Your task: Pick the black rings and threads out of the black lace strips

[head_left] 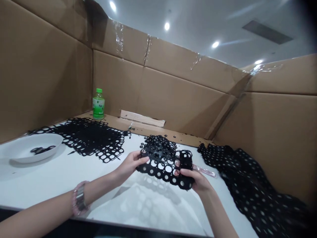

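Between my hands, a strip of black perforated sheet (158,174) hangs above the white tabletop, its lower row of rings still filled with pale-centred discs and larger holes above. My left hand (132,164) pinches the strip's left end between thumb and fingers. At the right end, my right hand (196,180) grips the strip, thumb in front and fingertips showing through the holes. Part of the sheet stands folded up over that hand. Behind the strip lies a pile of small black rings (159,145). A clear pinkish stick-like tool (205,171) shows just beyond my right hand; whether I touch it is hidden.
Black sheets full of large holes (89,135) lie heaped at the back left. A white bowl (53,145) with a few black pieces stands at left. A green bottle (98,105) is by the cardboard wall (173,96). More dotted black sheet (250,185) drapes along the right.
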`<state>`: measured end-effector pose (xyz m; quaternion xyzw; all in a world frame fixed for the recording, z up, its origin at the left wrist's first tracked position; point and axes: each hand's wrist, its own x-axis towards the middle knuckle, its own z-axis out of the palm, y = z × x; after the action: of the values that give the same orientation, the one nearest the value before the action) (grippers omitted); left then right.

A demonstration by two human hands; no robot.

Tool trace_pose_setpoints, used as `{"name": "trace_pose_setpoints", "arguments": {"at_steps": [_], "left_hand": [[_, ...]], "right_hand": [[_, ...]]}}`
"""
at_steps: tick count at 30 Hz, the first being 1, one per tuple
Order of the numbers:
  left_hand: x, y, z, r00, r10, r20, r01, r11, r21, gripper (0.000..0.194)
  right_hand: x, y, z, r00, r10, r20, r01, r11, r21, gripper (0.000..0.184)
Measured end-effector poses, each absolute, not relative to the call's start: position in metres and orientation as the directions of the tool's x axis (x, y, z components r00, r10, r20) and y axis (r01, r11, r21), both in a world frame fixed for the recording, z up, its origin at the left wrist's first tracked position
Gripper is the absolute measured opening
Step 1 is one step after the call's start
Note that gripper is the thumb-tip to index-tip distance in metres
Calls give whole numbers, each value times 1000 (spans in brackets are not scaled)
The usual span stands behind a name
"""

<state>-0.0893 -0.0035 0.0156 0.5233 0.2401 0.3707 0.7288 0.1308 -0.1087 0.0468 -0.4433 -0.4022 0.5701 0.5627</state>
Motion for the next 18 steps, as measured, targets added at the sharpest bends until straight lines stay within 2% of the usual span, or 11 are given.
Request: {"name": "trace_pose_setpoints", "arguments": {"at_steps": [2,5,9,11,13,15,16,18], "left_hand": [[-98,-4,12,604,796,48,-230,117,966,25],[-103,-9,5,638,770,-15,-131,129,983,28],[-105,-12,-7,683,723,-108,-27,172,985,32],[-107,-8,-13,708,688,-160,8,219,976,33],[-112,-3,-18,742,633,-220,70,254,965,34],[-118,2,-20,778,576,-252,126,251,960,34],[-121,5,-20,797,549,-251,140,236,962,33],[-128,8,-19,833,499,-239,151,211,966,31]], "right_hand": [[135,-117,47,158,981,-116,-143,-94,-985,28],[138,-126,48,323,944,-73,45,-92,-995,31],[152,-130,42,330,944,-20,268,-114,-957,33],[167,-128,37,364,931,34,344,-101,-934,42],[183,-127,33,496,851,172,376,-31,-926,53],[189,-125,35,625,718,305,379,61,-923,52],[186,-123,39,658,675,333,347,120,-930,47],[166,-116,49,637,701,320,179,270,-946,40]]}}
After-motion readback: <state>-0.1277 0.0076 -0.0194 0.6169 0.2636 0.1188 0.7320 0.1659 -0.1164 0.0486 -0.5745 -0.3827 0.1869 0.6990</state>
